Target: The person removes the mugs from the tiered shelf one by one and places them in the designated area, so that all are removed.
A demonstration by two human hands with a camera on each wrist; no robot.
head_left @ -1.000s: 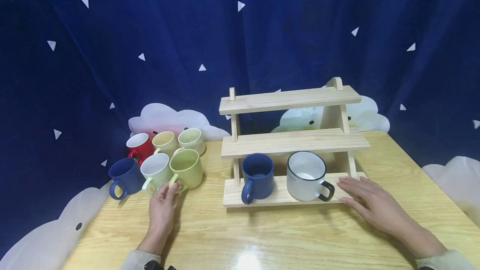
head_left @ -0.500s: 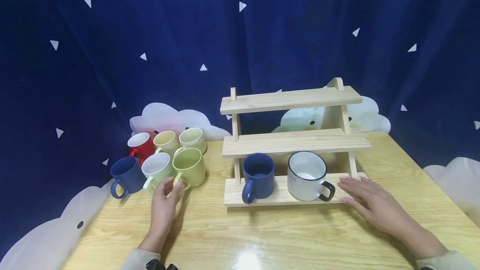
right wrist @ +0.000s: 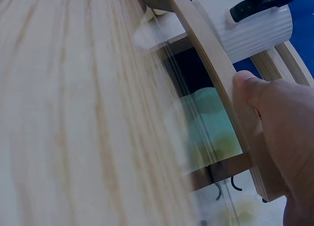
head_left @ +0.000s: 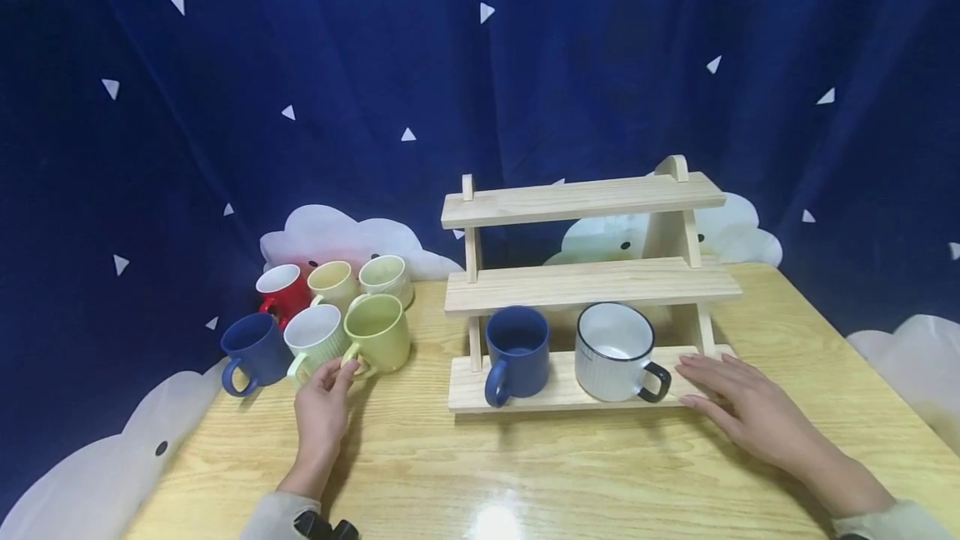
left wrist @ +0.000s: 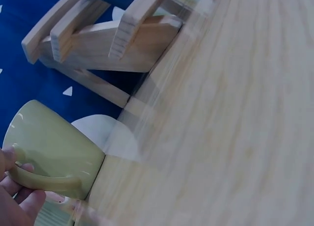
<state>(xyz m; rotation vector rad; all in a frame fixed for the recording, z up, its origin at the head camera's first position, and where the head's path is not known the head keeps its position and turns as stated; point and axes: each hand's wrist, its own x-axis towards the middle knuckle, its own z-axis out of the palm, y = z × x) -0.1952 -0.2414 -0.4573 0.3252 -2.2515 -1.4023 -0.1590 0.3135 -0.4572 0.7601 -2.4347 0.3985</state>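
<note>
My left hand (head_left: 322, 411) pinches the handle of a yellow-green mug (head_left: 381, 336), which stands upright on the table at the front right of a mug group. In the left wrist view, the fingers (left wrist: 30, 204) curl at the handle of this mug (left wrist: 54, 147). My right hand (head_left: 750, 407) rests on the right end of the wooden three-tier rack's (head_left: 592, 286) bottom board, fingers extended, thumb (right wrist: 248, 83) against the board's front edge. A navy mug (head_left: 517, 354) and a white mug (head_left: 611, 365) with black rim and handle stand on that board.
Around the held mug stand a pale green ribbed mug (head_left: 318, 340), a navy mug (head_left: 257, 352), a red mug (head_left: 288, 294), a yellow mug (head_left: 337, 286) and a cream mug (head_left: 393, 282). Behind the wooden table (head_left: 420, 473) hangs a dark blue curtain (head_left: 360, 48).
The yellow-green mug has shifted slightly right and back, with my left hand still at its handle. My right hand stays in place on the rack.
</note>
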